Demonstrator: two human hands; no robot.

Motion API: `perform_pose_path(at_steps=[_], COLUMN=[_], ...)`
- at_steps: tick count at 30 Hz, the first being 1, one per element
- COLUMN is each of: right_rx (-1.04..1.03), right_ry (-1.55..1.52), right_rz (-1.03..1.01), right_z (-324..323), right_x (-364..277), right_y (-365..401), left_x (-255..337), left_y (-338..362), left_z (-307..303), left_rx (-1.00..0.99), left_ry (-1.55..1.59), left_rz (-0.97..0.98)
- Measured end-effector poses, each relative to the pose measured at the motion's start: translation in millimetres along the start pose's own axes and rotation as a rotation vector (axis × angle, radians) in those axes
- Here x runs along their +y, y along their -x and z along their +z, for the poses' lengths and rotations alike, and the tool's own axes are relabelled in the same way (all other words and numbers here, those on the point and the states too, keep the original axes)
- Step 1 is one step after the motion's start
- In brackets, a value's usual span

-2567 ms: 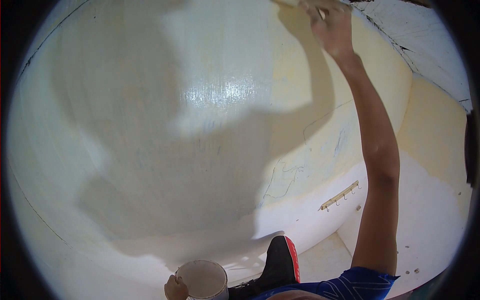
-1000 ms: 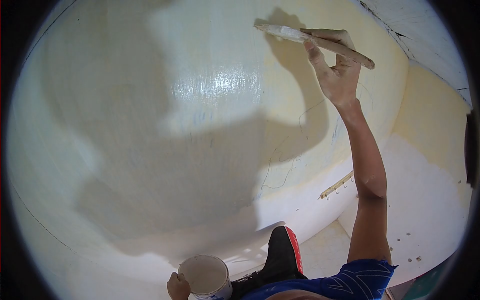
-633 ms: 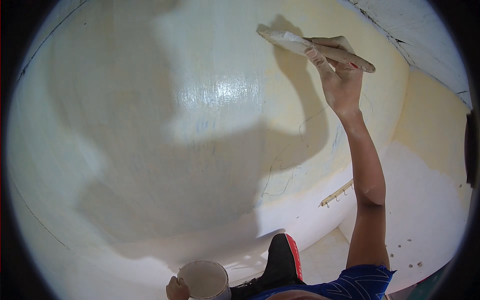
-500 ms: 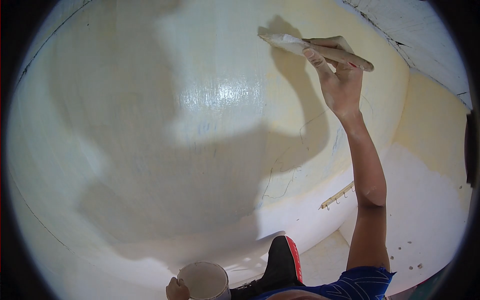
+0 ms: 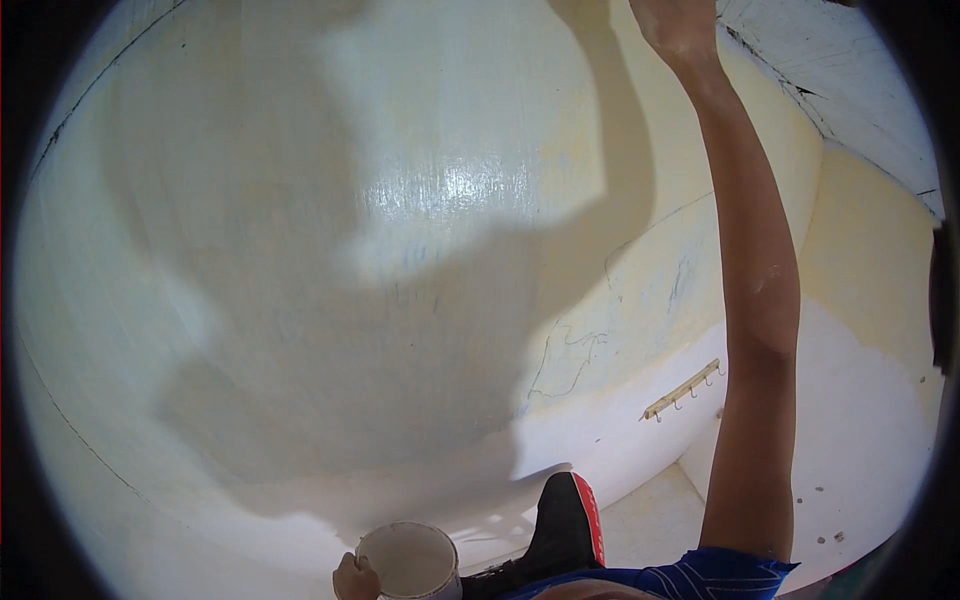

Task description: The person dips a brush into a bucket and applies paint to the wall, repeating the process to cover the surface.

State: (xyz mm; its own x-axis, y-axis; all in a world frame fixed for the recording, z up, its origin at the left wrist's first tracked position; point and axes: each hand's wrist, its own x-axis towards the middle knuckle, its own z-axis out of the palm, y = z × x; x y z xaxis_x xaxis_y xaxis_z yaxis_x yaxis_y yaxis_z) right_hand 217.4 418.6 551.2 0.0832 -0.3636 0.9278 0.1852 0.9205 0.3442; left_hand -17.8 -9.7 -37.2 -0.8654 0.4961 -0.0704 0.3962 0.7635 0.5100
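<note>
At the bottom of the head view my left hand (image 5: 355, 579) is closed on the rim of a paint bucket (image 5: 449, 566). The bucket is pale, with light paint showing inside. My right arm reaches up the wall, and only the wrist and back of my right hand (image 5: 676, 28) show at the top edge. Its fingers are beyond the frame, and the paintbrush seen earlier is out of view. The large wall (image 5: 450, 330) before me is pale and yellowish, with a wet shine near its middle.
A hook rail (image 5: 683, 391) is fixed low on the wall, beside my forearm. A black shoe with a red sole edge (image 5: 566, 520) is near the bucket. Thin cracks and pencil-like lines mark the wall. A white ceiling-like surface (image 5: 850, 90) meets it at upper right.
My right hand has moved upward, taking its fingers and the paintbrush out of the frame. My left hand and the bucket have stayed in place.
</note>
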Motion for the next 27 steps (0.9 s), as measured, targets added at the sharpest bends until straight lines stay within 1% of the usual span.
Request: perform_pose_path(at_steps=[1,3,4,6,10,11,13,15,16,18,19,21,22,23,25,27], right_rx=[0.000,-0.070,-0.069,-0.046,-0.040,-0.066,-0.090,-0.199,-0.198,-0.380,-0.382,-0.506,-0.543,-0.545,-0.498,-0.372], right_ry=[0.000,0.112,0.111,0.069,-0.001,0.014,0.027,0.080,0.078,0.025,0.024,-0.310,-0.273,-0.270,-0.076,-0.198], right_rz=[0.000,0.076,0.074,0.011,0.017,-0.015,-0.046,0.164,0.162,0.131,0.129,0.354,0.418,0.422,0.378,0.193], right_z=[-1.8,-6.4,-6.0,-4.3,-2.3,-2.0,-1.9,-11.5,-19.6,-34.7,-39.2,-47.6,-50.2,-48.4,-36.4,-23.1], right_x=[-1.7,-5.2,-2.9,2.7,2.8,6.9,9.4,-6.4,-16.1,-30.4,-31.7,-34.4,-36.8,-35.2,-23.4,-6.5], right_y=[0.4,1.4,2.5,6.1,6.8,14.4,38.5,76.2,85.8,100.4,101.1,96.5,84.8,74.2,49.2,20.8], left_x=[0.5,4.8,7.0,8.8,23.1,21.1,11.4,4.5,1.4,-15.9,-14.7,-9.8,-5.6,-6.4,-7.2,-2.4], left_y=[0.4,0.6,0.9,1.9,4.5,3.8,0.8,0.3,-0.2,-3.5,-3.0,0.0,2.1,1.8,-1.0,0.4], left_z=[-0.7,-4.6,-6.2,-7.0,-15.1,-12.6,-3.6,1.0,4.4,13.6,11.7,5.6,2.0,3.5,7.6,4.1], left_rx=[-0.008,-0.030,-0.050,-0.044,-0.060,-0.062,-0.004,0.024,0.051,0.068,0.084,0.071,0.056,0.051,0.064,0.046], left_ry=[0.000,0.007,0.015,0.018,0.018,0.016,0.002,0.019,0.041,0.029,0.016,0.014,0.009,0.007,0.000,0.001], left_rz=[-0.006,-0.036,-0.064,-0.057,-0.062,-0.062,0.028,0.036,0.046,0.080,0.117,0.090,0.063,0.063,0.067,0.052])
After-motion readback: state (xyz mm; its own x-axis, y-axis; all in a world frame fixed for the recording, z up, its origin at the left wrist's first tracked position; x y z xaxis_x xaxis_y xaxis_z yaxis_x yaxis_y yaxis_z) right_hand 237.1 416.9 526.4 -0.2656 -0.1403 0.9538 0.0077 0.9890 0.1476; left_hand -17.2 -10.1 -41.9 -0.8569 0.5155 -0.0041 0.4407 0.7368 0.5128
